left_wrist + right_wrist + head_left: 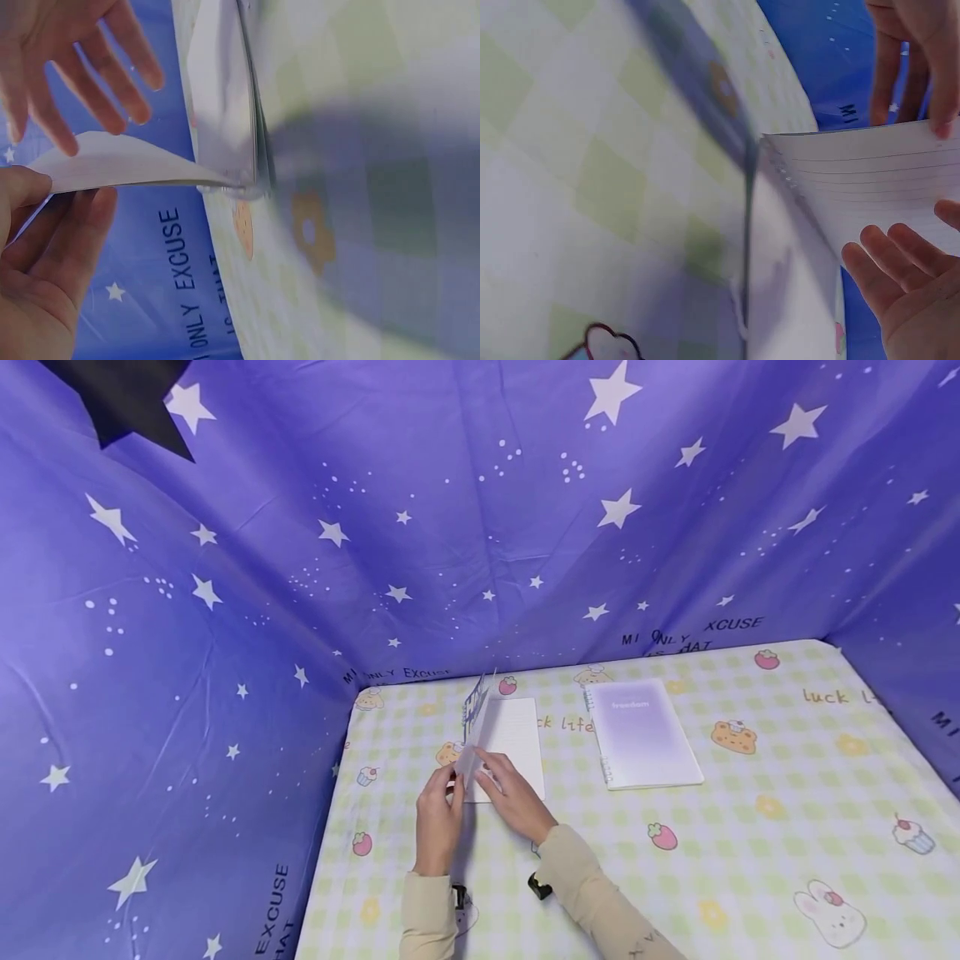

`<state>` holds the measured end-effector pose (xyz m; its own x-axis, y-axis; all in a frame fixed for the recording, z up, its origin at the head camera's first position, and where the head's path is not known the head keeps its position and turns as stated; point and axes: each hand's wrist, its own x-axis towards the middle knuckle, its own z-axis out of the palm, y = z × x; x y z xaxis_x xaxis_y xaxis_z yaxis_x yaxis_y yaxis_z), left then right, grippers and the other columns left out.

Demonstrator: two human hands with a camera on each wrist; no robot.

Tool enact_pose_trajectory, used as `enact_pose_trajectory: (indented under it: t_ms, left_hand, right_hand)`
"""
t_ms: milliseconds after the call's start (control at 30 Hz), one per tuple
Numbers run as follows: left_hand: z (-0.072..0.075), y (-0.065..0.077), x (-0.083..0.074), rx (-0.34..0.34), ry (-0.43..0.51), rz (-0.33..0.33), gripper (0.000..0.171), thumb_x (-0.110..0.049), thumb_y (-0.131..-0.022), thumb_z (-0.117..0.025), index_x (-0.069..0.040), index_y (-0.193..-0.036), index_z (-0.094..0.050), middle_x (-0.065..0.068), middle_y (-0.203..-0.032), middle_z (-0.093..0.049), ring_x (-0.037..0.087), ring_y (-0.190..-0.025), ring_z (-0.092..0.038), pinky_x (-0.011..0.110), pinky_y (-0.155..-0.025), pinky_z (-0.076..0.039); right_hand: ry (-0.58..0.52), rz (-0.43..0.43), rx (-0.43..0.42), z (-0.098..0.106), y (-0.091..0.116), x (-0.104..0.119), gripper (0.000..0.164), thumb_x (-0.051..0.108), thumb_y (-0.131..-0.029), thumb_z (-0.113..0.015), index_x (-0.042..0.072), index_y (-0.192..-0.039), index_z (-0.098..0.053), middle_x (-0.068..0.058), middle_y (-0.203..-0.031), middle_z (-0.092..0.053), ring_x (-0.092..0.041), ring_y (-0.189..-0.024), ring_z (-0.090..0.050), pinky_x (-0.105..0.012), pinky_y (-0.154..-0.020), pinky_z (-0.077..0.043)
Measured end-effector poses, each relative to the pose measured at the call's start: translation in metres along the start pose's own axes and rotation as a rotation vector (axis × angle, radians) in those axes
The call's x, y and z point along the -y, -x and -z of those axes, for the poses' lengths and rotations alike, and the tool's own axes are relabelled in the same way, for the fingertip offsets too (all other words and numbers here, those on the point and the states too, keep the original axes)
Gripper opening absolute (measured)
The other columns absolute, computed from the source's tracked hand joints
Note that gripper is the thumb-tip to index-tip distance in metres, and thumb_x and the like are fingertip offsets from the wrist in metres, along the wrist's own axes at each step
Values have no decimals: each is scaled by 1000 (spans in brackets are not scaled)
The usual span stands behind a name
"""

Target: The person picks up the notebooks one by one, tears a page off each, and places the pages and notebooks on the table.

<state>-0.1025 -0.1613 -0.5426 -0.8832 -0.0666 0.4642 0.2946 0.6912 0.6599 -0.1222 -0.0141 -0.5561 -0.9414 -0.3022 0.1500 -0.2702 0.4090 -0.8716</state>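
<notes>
A spiral notebook [517, 735] lies turned open on the table, its lined page facing up at the right. Its cover and some lined leaves [870, 161] stand raised from the coil, with dark lettering on the cover's outer side. My left hand [438, 822] pinches the raised leaves at their near edge between thumb and fingers; the left wrist view shows the sheets [120, 161] bowing from the grip. My right hand [517, 789] is over the notebook on the other side, fingers extended and spread close to the raised lined page, holding nothing.
A second spiral notebook [645, 735], pale purple with "freedom" on its cover, lies closed to the right. A green-checked cloth [585, 868] with cartoon prints covers the table. Blue star-patterned curtains [450, 527] stand along its back and sides.
</notes>
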Motion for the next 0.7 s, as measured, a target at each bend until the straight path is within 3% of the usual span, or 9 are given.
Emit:
enact_pose_trajectory:
  t_ms: [233, 567, 700]
  left_hand:
    - [8, -1, 6, -31, -30, 24, 18, -11, -91, -57, -7, -107, -63, 3, -96, -64, 15, -85, -63, 23, -70, -55]
    - [18, 3, 12, -89, -35, 93, 29, -9, -90, -57, -1, -118, -57, 8, -96, -62, 19, -83, -64, 25, -69, -55]
    - [24, 4, 17, -132, -24, 128, 42, -9, -90, -57, -10, -131, -49, 7, -111, -60, 18, -82, -64, 26, -69, -55]
  right_hand:
    - [81, 72, 71, -14, 0, -1, 56, 41, -96, -43, 18, -145, -29, -3, -137, -41, -18, -126, -39, -38, -103, -36]
    - [137, 86, 166, -30, -3, -2, 61, 42, -94, -47, 22, -147, -24, -2, -143, -34, -18, -132, -32, -37, -106, -31]
    - [143, 99, 206, -36, -1, -2, 61, 42, -94, -46, 20, -147, -25, -6, -143, -34, -22, -131, -32, -40, -106, -31]
